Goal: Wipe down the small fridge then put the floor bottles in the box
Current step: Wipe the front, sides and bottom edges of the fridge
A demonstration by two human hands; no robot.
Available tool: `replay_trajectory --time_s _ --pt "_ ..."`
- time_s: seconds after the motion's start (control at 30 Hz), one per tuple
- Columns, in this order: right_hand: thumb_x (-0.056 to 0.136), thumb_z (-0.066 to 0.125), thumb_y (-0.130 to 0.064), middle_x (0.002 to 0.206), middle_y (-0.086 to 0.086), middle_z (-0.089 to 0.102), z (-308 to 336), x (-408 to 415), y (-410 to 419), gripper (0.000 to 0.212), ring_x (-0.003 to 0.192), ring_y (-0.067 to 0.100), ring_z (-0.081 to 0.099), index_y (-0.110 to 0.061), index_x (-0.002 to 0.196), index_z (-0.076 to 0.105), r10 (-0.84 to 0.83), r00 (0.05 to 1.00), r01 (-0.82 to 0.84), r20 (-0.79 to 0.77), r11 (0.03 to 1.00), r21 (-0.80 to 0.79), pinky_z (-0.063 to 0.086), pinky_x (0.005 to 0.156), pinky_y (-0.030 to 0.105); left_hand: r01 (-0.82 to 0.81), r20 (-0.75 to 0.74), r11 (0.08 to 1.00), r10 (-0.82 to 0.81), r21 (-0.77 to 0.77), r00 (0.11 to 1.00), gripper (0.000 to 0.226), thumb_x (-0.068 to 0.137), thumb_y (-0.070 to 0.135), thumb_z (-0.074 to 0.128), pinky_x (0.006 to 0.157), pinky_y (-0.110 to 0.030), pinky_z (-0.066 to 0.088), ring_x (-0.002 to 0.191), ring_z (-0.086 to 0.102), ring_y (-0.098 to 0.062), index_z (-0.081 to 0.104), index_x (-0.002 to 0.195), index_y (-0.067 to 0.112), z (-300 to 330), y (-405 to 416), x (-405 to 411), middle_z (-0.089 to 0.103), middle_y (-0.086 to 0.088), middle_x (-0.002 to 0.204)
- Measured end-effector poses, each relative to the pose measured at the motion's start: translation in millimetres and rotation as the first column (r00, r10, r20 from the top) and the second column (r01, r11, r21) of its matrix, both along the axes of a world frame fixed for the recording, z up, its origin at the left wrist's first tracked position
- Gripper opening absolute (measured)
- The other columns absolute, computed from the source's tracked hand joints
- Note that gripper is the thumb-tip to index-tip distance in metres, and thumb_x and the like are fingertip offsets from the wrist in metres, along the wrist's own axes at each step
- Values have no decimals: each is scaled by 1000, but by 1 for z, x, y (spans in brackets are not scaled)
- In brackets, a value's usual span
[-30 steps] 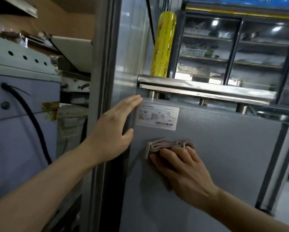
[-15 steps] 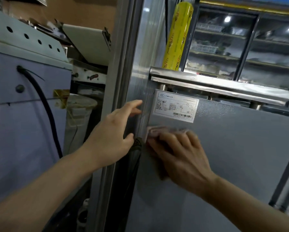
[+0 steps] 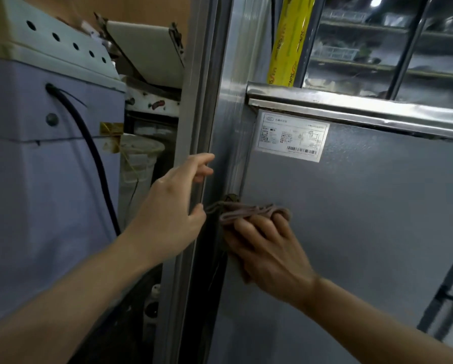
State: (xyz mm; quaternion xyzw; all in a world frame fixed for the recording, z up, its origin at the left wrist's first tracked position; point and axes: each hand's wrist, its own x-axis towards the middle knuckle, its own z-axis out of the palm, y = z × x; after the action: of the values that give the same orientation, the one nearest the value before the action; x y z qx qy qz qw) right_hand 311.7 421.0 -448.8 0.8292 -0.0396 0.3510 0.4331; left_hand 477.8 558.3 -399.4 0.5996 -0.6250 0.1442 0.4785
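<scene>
The small fridge's grey side panel (image 3: pixel 364 219) fills the right half of the view, with a white rating label (image 3: pixel 292 136) near its top left corner. My right hand (image 3: pixel 270 248) lies flat on a folded pinkish-brown cloth (image 3: pixel 246 210) and presses it against the panel's left edge, below the label. My left hand (image 3: pixel 173 206) hovers by the upright metal frame (image 3: pixel 196 101) beside the fridge. Its fingers are loosely curled and its thumb tip is at the cloth's loose end. No floor bottles or box are in view.
A steel rail (image 3: pixel 351 101) runs along the fridge top, with a yellow cling-film roll (image 3: pixel 288 40) standing behind it. A glass-door display cooler (image 3: pixel 391 48) is at the back right. On the left stands a pale blue machine (image 3: pixel 49 179) with a black cable (image 3: pixel 94 153).
My right hand slid the cloth left along the panel to its left edge. My left hand's fingers went from flat on the frame to loosely curled. The camera moved closer.
</scene>
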Motion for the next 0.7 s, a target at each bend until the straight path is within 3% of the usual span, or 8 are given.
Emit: replay_trajectory --time_s 0.13,0.27,0.33,0.4,0.5,0.6,0.63,0.7 --pt "88 52 -25 125 4 50 13 -10 1 39 105 26 46 -20 126 60 -20 998 16 -53 996 -83 34 87 40 23 7 999 -23 48 1000 72 79 2 63 94 -9 31 117 45 1 32 139 29 -7 3 -8 51 10 129" --pt "86 55 -30 121 6 41 76 -26 -14 43 104 31 41 -23 129 57 -77 932 80 355 997 4 27 97 44 -7 -13 1000 7 27 1000 72 80 7 63 96 -26 40 117 47 -3 30 138 31 -3 -10 -18 50 11 129" --pt "84 59 -28 123 7 38 80 -35 -22 50 107 33 38 -24 134 53 -128 896 119 426 992 48 23 104 47 -22 -37 999 24 36 999 71 80 10 64 95 -30 43 117 48 -6 28 138 31 -4 -21 -26 50 9 129" --pt "83 59 -24 125 9 37 47 -47 -23 54 109 34 38 -21 136 51 -138 912 126 387 990 55 19 108 49 -23 -67 997 28 72 997 69 82 17 65 96 -32 43 118 48 -10 26 138 29 -10 -32 -36 49 7 131" --pt "84 50 -20 128 11 40 -24 -79 -24 48 110 34 41 -16 131 56 -125 986 124 115 992 11 23 107 49 -69 -84 992 78 106 993 71 82 28 65 93 -41 46 116 51 -18 22 139 28 -20 -43 -52 46 3 135" --pt "86 45 -18 127 9 43 -38 -106 -28 44 110 32 44 -17 127 60 -145 985 141 -92 989 -51 28 104 47 -162 -96 982 171 95 981 75 82 34 65 94 -45 46 119 49 -23 18 140 26 -25 -50 -64 42 -2 139" --pt "88 44 -17 126 9 44 -28 -107 -30 43 109 31 44 -17 129 56 -138 987 134 -76 989 -63 29 103 47 -197 -102 976 206 90 973 75 82 35 66 92 -44 46 119 49 -23 19 139 25 -25 -52 -68 42 -3 139" --pt "93 44 -18 122 10 44 5 -104 -34 41 104 32 44 -16 133 50 -110 989 115 99 992 -54 30 101 48 -263 -102 961 271 86 957 75 80 39 67 86 -43 48 117 50 -25 20 136 23 -24 -57 -75 42 -5 137"
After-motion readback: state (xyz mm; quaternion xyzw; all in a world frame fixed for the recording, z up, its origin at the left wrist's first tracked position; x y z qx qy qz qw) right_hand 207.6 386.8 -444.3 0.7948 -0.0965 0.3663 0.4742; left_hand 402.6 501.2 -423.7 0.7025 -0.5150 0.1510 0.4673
